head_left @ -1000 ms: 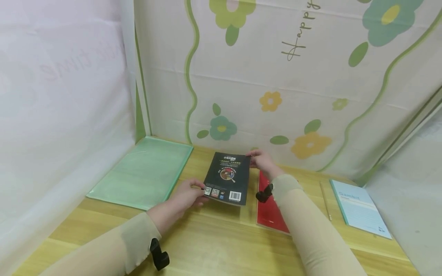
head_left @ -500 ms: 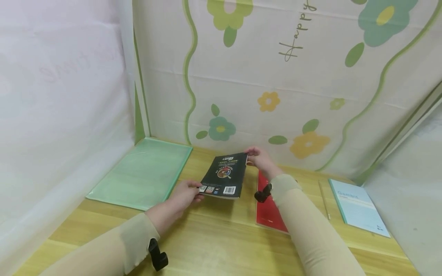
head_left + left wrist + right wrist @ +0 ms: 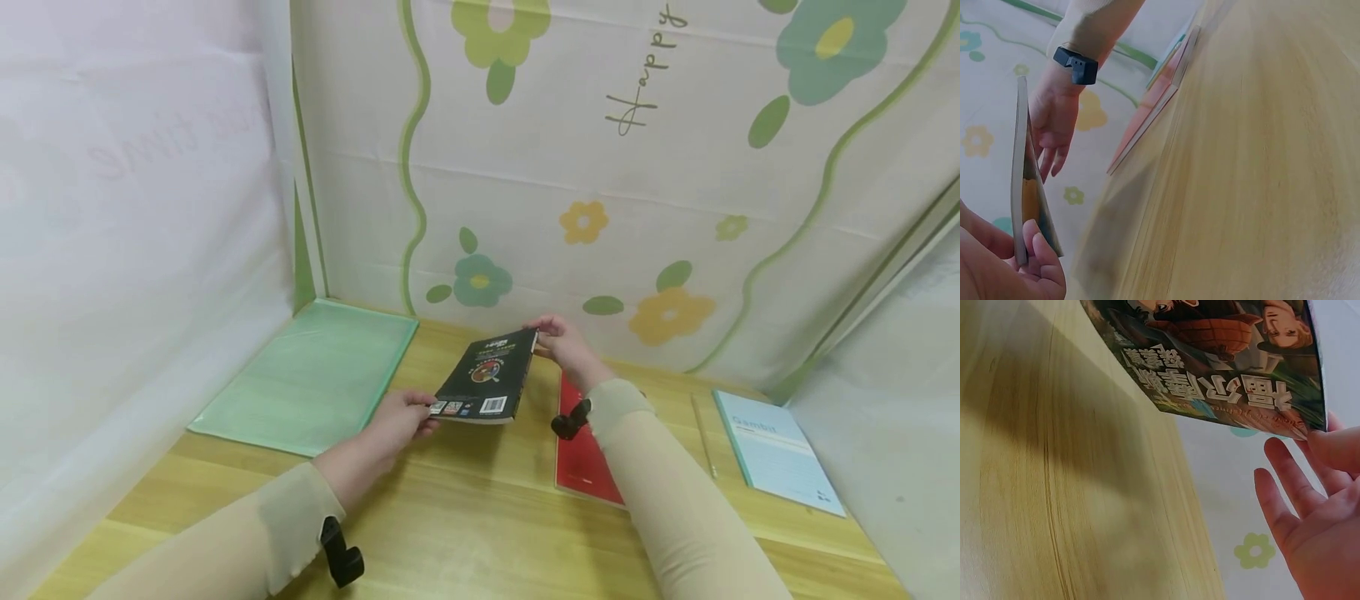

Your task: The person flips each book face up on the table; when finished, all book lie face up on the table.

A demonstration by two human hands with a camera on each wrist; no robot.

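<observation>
A thin dark-backed book (image 3: 483,375) is held tilted above the table between both hands, its right side raised. My left hand (image 3: 401,421) pinches its near left corner, thumb on the dark back cover and fingers beneath. At the far right corner, my right hand (image 3: 562,346) grips the edge between thumb and fingers. In the right wrist view the colourful front cover (image 3: 1222,362) faces down, with the right hand (image 3: 1322,506) at its corner. Seen edge-on in the left wrist view, the book (image 3: 1020,169) rises from the left hand (image 3: 1019,269).
On the wooden table (image 3: 450,525), a red book (image 3: 585,454) lies partly under the right forearm. A pencil (image 3: 705,433) and a light blue notebook (image 3: 780,450) lie further right. A pale green folder (image 3: 307,375) lies at left. A flowered curtain (image 3: 525,167) hangs behind.
The book has tilted more steeply, its right side rising and its near edge lifting. The right hand has moved slightly up and left. Both hands keep their hold.
</observation>
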